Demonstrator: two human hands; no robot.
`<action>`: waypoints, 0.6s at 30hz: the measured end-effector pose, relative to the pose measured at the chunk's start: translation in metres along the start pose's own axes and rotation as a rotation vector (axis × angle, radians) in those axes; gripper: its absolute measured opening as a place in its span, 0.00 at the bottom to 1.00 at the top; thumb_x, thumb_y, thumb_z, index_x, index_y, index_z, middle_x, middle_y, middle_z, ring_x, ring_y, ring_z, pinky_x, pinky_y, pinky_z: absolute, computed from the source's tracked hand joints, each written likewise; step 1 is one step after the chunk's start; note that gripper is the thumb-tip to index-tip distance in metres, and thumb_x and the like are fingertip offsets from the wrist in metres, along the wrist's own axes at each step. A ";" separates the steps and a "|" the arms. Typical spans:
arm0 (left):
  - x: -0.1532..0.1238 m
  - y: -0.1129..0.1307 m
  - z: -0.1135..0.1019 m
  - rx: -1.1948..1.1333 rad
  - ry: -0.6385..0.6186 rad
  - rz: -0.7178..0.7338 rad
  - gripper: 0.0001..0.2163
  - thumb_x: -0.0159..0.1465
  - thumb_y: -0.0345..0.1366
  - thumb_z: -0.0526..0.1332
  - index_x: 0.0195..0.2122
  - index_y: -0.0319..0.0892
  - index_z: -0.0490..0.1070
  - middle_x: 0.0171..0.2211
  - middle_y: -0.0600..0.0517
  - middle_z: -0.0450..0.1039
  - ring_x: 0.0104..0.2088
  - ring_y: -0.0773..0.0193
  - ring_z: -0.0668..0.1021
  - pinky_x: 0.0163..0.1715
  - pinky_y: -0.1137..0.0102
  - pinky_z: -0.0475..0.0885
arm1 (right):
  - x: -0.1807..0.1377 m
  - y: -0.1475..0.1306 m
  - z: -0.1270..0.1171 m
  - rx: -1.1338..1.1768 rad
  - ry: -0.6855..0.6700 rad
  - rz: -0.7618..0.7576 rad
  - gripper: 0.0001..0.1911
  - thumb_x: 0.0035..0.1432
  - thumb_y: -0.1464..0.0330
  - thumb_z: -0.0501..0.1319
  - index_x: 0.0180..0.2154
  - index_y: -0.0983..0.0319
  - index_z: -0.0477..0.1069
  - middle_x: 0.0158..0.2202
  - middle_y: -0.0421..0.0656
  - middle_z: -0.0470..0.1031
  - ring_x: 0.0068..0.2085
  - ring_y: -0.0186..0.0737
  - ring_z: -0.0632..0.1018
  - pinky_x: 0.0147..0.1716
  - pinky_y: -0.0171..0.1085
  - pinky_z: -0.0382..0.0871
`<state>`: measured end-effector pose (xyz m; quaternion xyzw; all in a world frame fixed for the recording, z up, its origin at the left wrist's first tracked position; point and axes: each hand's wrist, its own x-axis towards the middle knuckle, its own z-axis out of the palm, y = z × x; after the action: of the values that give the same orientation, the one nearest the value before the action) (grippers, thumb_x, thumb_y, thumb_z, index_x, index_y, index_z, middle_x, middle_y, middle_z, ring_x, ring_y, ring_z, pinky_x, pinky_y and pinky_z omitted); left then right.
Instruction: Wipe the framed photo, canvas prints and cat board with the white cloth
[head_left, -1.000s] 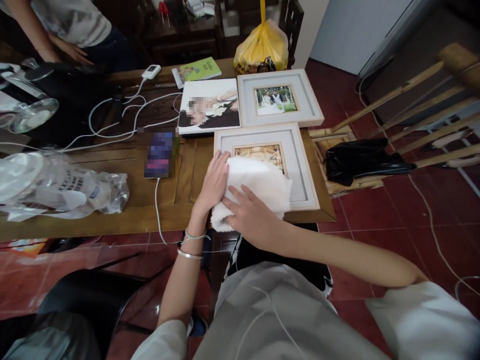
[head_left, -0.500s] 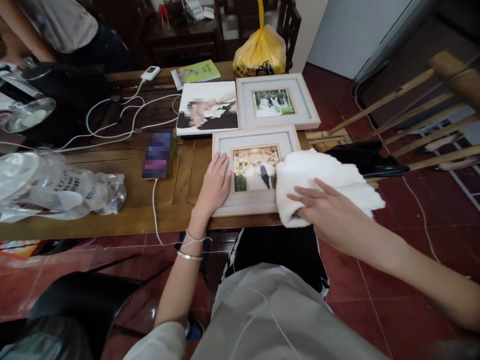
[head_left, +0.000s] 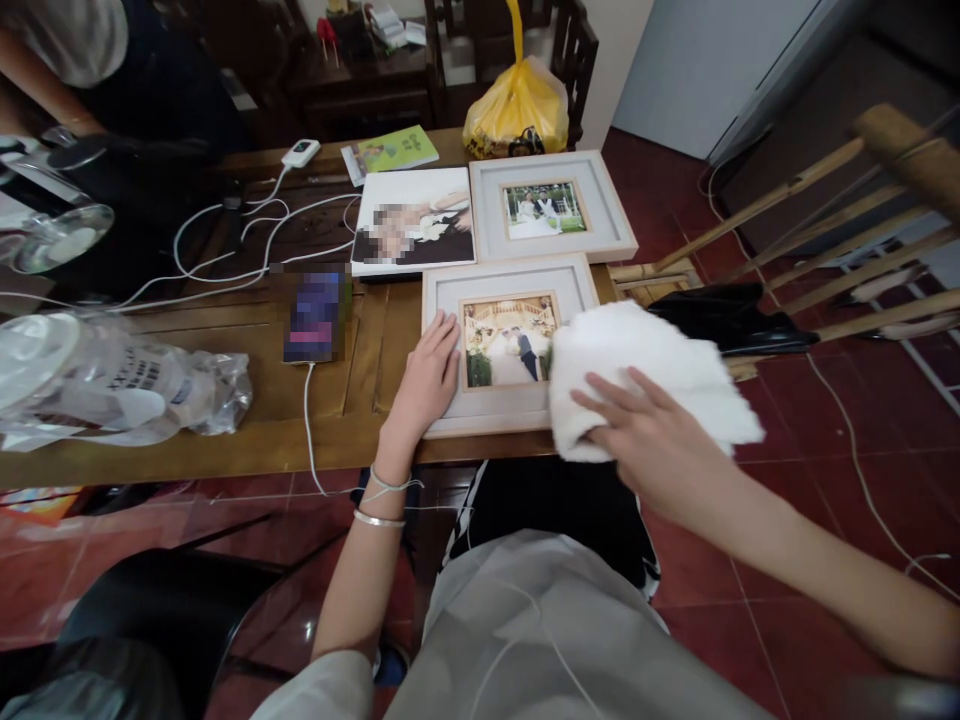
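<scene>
Head view, picture frame [head_left: 507, 345] under flat left hand [head_left: 430, 376], cloth [head_left: 651, 348] held under right hand [head_left: 646, 436]

Red-tiled floor [head_left: 802, 450] is spreading below the furniture, light glinting off it at lower left. Brown wooden table [head_left: 277, 430] is running across the middle. Dark wooden furniture [head_left: 360, 97] is standing beyond, dimly lit; slatted chair [head_left: 580, 65] is rising beside narrow off-white wall [head_left: 619, 75]. Pale grey panel [head_left: 705, 70] is standing upper right, bamboo-looking chair [head_left: 900, 145] sitting just off the table's right end.
</scene>
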<state>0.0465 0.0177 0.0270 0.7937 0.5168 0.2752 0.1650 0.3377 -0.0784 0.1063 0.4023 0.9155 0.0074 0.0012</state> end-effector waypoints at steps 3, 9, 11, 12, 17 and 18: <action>0.001 0.001 -0.001 0.008 -0.024 -0.001 0.22 0.75 0.37 0.49 0.67 0.38 0.64 0.70 0.38 0.61 0.74 0.50 0.58 0.70 0.44 0.58 | -0.018 0.025 -0.004 -0.056 -0.015 0.056 0.21 0.47 0.83 0.57 0.34 0.58 0.82 0.60 0.44 0.76 0.67 0.56 0.70 0.63 0.63 0.65; 0.002 -0.001 0.000 -0.003 -0.038 0.019 0.22 0.75 0.36 0.49 0.67 0.37 0.64 0.70 0.38 0.62 0.72 0.50 0.63 0.71 0.48 0.59 | 0.028 0.071 0.010 -0.120 0.012 0.094 0.21 0.51 0.83 0.56 0.38 0.60 0.82 0.63 0.44 0.73 0.69 0.59 0.66 0.63 0.62 0.64; 0.001 -0.002 0.001 -0.007 -0.030 0.022 0.22 0.75 0.36 0.49 0.67 0.38 0.64 0.70 0.38 0.62 0.72 0.50 0.63 0.70 0.46 0.59 | 0.057 0.080 0.011 -0.105 0.053 0.138 0.24 0.52 0.85 0.55 0.44 0.62 0.82 0.65 0.48 0.71 0.69 0.60 0.65 0.63 0.64 0.63; 0.001 -0.002 0.002 -0.008 -0.022 0.023 0.21 0.75 0.36 0.49 0.67 0.38 0.64 0.70 0.39 0.63 0.71 0.50 0.64 0.70 0.46 0.60 | 0.072 0.082 0.009 -0.089 0.087 0.151 0.26 0.52 0.85 0.55 0.47 0.63 0.81 0.66 0.49 0.69 0.70 0.60 0.63 0.63 0.65 0.62; 0.001 -0.005 0.004 -0.008 0.020 0.049 0.21 0.74 0.35 0.50 0.66 0.40 0.67 0.67 0.41 0.67 0.70 0.52 0.67 0.69 0.49 0.64 | 0.158 0.052 -0.001 -0.088 0.206 -0.001 0.23 0.61 0.81 0.55 0.52 0.59 0.79 0.73 0.42 0.57 0.75 0.54 0.52 0.70 0.66 0.47; 0.002 -0.006 0.004 -0.011 0.025 0.053 0.20 0.74 0.35 0.51 0.65 0.40 0.68 0.66 0.41 0.69 0.69 0.52 0.68 0.68 0.49 0.65 | 0.174 0.043 0.000 -0.114 0.201 -0.047 0.21 0.64 0.79 0.54 0.51 0.59 0.79 0.74 0.41 0.56 0.75 0.53 0.51 0.71 0.64 0.45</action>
<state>0.0451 0.0219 0.0210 0.8028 0.4959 0.2923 0.1556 0.2515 0.0784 0.1081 0.3772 0.9183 0.0995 -0.0674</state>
